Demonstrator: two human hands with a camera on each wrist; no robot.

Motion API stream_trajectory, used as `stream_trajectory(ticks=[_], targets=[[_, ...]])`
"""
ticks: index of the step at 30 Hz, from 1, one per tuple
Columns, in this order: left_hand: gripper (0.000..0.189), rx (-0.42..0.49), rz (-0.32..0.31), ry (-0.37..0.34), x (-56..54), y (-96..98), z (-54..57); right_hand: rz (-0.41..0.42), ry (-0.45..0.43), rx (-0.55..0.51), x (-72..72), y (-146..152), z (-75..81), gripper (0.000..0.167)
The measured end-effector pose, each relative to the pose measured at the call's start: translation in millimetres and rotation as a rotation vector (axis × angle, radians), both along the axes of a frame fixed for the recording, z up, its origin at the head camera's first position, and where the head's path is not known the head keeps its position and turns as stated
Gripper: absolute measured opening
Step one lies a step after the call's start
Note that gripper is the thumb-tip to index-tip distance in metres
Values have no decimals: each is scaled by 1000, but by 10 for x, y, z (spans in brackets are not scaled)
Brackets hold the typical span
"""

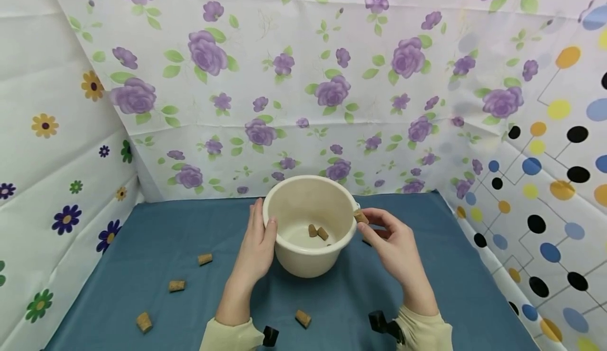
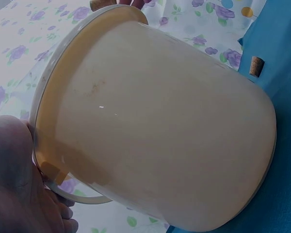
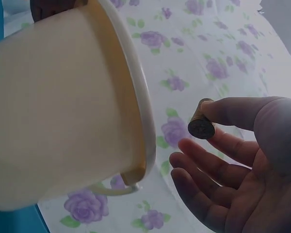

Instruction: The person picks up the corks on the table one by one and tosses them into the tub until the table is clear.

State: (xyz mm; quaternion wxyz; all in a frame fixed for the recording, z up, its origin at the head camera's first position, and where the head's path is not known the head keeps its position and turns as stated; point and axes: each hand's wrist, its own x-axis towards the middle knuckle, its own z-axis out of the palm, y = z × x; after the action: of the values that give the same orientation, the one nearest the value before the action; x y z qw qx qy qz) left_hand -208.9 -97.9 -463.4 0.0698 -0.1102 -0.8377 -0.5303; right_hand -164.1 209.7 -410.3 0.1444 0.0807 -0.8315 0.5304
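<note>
A cream plastic bucket stands on the blue cloth, its opening tilted towards me. My left hand grips its left rim, thumb over the edge and fingers along the outside. In the left wrist view, the bucket and part of its handle are seen from the side. Between thumb and index finger my right hand pinches a cork at the right rim. The right wrist view shows that cork apart from the bucket, other fingers spread. Inside the bucket lie corks, partly hidden by the front rim.
Loose corks lie left on the cloth: a far one, a middle one and a near one. Another cork is in front of the bucket. Patterned sheets enclose the back and sides.
</note>
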Motion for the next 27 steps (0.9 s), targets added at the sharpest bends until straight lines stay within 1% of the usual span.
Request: stream_trajectory(ticks=[5, 11, 17, 22, 27], targets=[[75, -1, -6, -3, 8, -12, -6, -9, 20, 4, -16, -90, 8, 32], [71, 6, -1, -7, 18, -30, 4, -12, 3, -17, -46, -255, 40, 33], [69, 7, 1, -7, 13, -43, 14, 25, 4, -84, -62, -416, 82, 33], [71, 9, -7, -4, 5, -43, 9, 48, 27, -113, -79, -529, 91, 32], [71, 5, -4, 4, 0, -15, -13, 72, 19, -124, -74, -593, 67, 32]])
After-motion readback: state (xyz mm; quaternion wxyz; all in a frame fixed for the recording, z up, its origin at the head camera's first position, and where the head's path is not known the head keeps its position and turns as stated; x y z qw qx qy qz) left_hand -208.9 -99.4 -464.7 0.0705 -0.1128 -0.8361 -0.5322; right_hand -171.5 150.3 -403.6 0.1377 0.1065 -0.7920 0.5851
